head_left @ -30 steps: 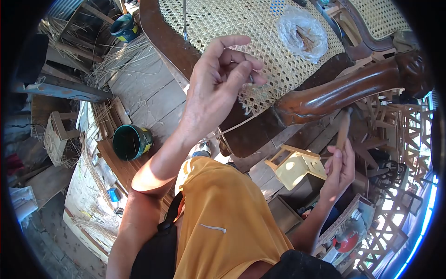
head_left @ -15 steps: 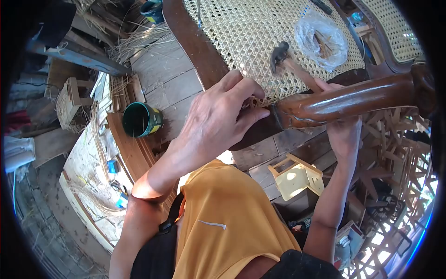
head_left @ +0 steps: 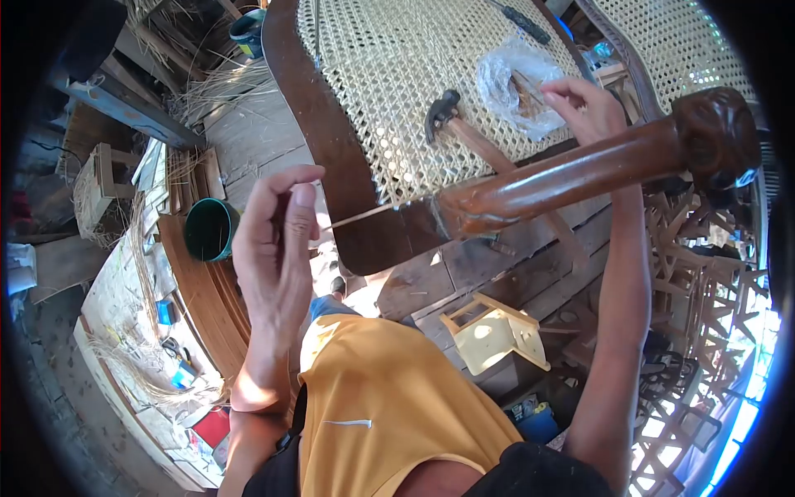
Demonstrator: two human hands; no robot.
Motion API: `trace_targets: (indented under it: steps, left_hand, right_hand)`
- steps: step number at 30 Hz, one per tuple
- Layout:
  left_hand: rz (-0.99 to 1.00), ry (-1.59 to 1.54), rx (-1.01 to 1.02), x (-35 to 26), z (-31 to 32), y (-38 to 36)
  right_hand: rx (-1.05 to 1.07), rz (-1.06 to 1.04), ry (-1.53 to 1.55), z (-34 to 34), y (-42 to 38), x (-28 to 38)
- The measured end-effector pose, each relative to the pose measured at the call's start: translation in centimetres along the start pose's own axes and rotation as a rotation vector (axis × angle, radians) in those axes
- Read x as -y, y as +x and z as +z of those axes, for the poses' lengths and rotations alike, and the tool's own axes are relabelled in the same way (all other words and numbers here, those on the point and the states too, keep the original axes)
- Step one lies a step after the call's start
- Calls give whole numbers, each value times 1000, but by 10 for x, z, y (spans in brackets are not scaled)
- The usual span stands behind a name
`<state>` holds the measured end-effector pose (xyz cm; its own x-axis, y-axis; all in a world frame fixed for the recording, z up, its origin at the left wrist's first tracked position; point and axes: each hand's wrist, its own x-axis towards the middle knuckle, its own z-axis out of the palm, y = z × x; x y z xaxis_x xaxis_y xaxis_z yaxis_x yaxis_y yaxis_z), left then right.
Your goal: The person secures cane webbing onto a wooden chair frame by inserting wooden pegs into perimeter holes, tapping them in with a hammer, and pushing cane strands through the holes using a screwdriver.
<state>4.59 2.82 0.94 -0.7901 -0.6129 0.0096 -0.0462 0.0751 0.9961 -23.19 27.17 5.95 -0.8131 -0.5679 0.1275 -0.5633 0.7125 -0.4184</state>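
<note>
My left hand (head_left: 277,240) is off the front left corner of a woven cane seat (head_left: 389,99), fingers curled on a thin cane strand (head_left: 356,217) that runs to the seat's edge. The brown wooden frame (head_left: 331,157) borders the weave. My right hand (head_left: 590,112) reaches past the polished wooden armrest (head_left: 571,178), thumb and forefinger slightly apart beside a clear plastic bag (head_left: 494,83). Thin brown pieces show in the bag. A hammer (head_left: 476,142) lies on the cane, its handle passing under the armrest.
A dark green bucket (head_left: 209,230) stands on the floor at left, near stacked boards (head_left: 199,290). A small wooden stool (head_left: 497,335) is below the chair. Loose cane strands lie at upper left. Another cane-woven piece (head_left: 679,41) is at upper right.
My left hand has moved left, away from the seat edge, and the strand now shows stretched. My right hand has left the armrest for the plastic bag. The view has shifted slightly.
</note>
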Motion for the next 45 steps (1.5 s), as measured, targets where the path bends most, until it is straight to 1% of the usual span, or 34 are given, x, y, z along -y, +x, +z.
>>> trace_targets:
  steps: [2,3,6,9,12,15,17,18,20,21,22,23,26,27,30,32,34,36,37,38,40,41,42,44,45]
  left_hand:
    - [-49,-33,-19,4,-7,-4]
    - [-28,-28,-31,8,-9,-6]
    - [0,-26,-52,19,-16,-11]
    - [-11,-44,-58,22,-19,-13]
    - [-4,-49,-51,20,-14,-13]
    - [4,-68,-11,17,-11,-12]
    - [17,-67,31,17,-10,-10]
    - [-16,-64,31,15,-8,-9]
    - [-56,-121,20,12,1,-8]
    - [-25,-62,31,13,3,-8]
    - [35,-48,35,19,5,-5]
    - [39,-37,48,18,7,-4]
    - [59,-44,73,16,8,-4]
    - [67,-52,77,16,8,-6]
    - [51,-74,94,8,11,-8]
    - [109,-73,141,1,13,-13]
    - [141,-103,206,-2,14,-18]
    - [302,16,357,-7,15,-19]
    - [346,3,415,-8,20,-21]
    - [256,-43,488,-9,24,-23]
    - [76,-126,645,-8,30,-27]
    - [149,-195,702,-1,37,-24]
    - [165,-211,730,5,40,-23]
    - [200,-243,795,13,43,-20]
    - [103,-266,836,10,42,-18]
  right_hand:
    - [91,12,-81,2,14,-2]
    - [138,16,-122,4,17,-1]
    - [-3,5,-210,6,13,2]
    - [77,-26,-217,13,23,-19]
    - [76,14,-176,13,25,-25]
    - [5,49,-39,16,18,-30]
    - [45,97,0,18,15,-26]
    - [52,134,11,16,12,-25]
    - [2,-138,-64,16,6,-41]
    - [-99,-275,-2,27,8,-65]
    - [-149,-313,-8,33,5,-76]
    - [-199,-350,-15,38,1,-86]
    - [-248,-355,-77,39,-8,-88]
    - [-272,-322,92,33,-20,-68]
    - [-370,-249,-169,24,-24,-80]
    - [-470,-106,206,0,-51,-11]
    - [-393,197,569,-16,-81,26]
    - [-340,205,785,-8,-123,57]
    - [-210,261,864,0,-143,73]
    - [-79,319,941,10,-158,89]
    - [203,330,1322,39,-176,102]
    - [245,321,1464,58,-183,105]
    - [286,308,1605,73,-187,104]
    - [312,332,1694,83,-191,100]
    - [318,346,1740,85,-194,100]
